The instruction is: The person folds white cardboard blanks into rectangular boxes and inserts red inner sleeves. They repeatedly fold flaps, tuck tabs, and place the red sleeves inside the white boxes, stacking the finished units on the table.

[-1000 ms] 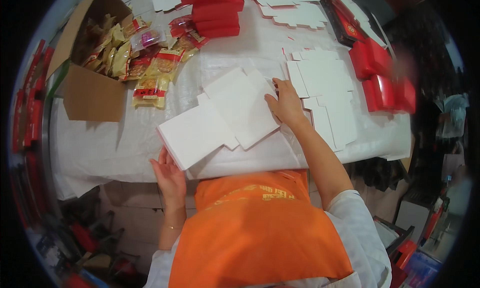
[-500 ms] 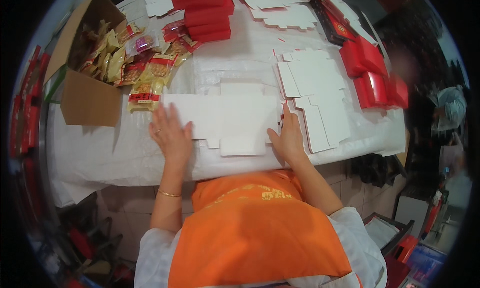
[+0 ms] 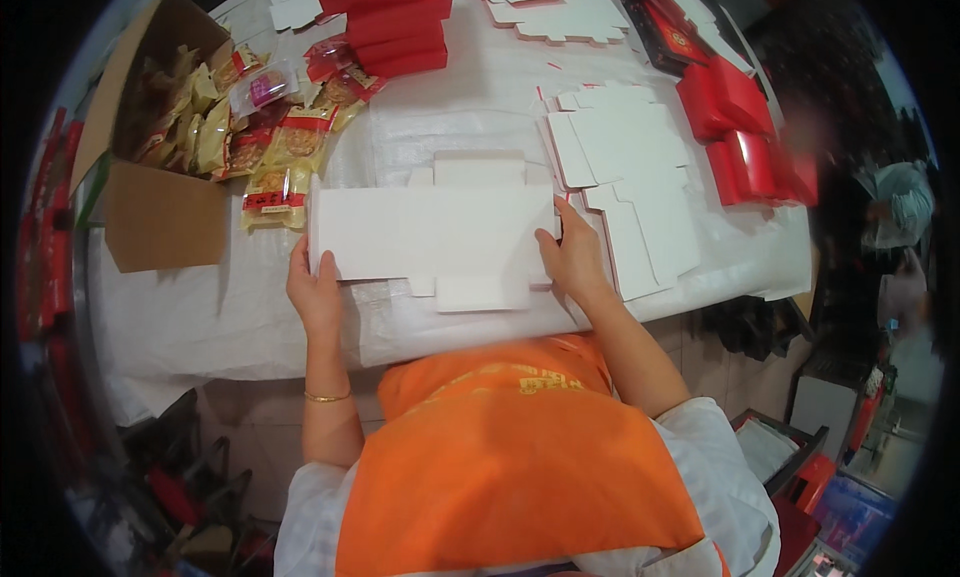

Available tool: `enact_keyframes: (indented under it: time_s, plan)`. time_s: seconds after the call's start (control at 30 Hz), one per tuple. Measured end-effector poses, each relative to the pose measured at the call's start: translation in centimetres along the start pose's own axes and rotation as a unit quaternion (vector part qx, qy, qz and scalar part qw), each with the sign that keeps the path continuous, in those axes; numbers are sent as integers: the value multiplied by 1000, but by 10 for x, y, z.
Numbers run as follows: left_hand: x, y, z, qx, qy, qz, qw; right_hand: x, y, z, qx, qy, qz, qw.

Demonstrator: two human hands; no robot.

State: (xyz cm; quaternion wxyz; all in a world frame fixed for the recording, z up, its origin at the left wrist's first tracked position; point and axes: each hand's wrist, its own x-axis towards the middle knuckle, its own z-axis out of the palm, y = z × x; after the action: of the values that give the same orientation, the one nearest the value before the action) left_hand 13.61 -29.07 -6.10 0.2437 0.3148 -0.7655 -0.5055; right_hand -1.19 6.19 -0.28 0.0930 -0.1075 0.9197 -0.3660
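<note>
A white flat box blank [image 3: 450, 227] with short side flaps lies in front of me, its plain side up. My left hand [image 3: 316, 289] grips its left end, thumb near the lower corner and fingers round the outer edge. At the right end, my right hand [image 3: 578, 259] has its thumb by the edge and its fingers curled at the far side. The fingertips of both hands are partly hidden. The side flaps at the blank's middle right stand slightly bent.
More flat white box blanks [image 3: 625, 147] lie to the right. Beyond them sit folded red boxes [image 3: 740, 167], and red boxes are stacked [image 3: 400, 37] at the back. An open cardboard carton [image 3: 165, 217] spills wrapped snack packs [image 3: 275, 192] at the left. White sheeting [image 3: 430, 107] covers the table.
My left hand has gone from lying spread on the blank to gripping its left end. The blank's left end has lifted slightly. My right hand has stayed at the right end.
</note>
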Motion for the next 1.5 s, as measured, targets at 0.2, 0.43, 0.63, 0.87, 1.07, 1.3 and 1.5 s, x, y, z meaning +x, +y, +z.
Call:
enact_keyframes:
  time_s: [0.2, 0.43, 0.63, 0.87, 1.07, 1.3, 1.5]
  plan:
    - [-9, 43, 8, -121, -4, -118, 986, -3, 9, 0, -21, -7, 7, 1000]
    - [45, 54, 51, -254, -35, -81, 963, -63, 2, -8, 33, -79, 79, 993]
    - [59, 69, 109, -136, -160, 88, 974, -96, -3, -38, -27, -195, -9, 980]
    - [-25, 108, 110, 180, -210, 375, 885, -106, -99, -134, 297, -205, -214, 908]
    - [-99, 118, 94, 208, -405, 355, 817, -117, -142, -123, 607, -300, -405, 615]
    - [-77, 107, 79, 240, -443, 371, 780, -85, -77, -122, 274, -334, -485, 761]
    - [-64, 107, 73, 221, -462, 382, 769, -22, -35, -49, -69, -269, -344, 897]
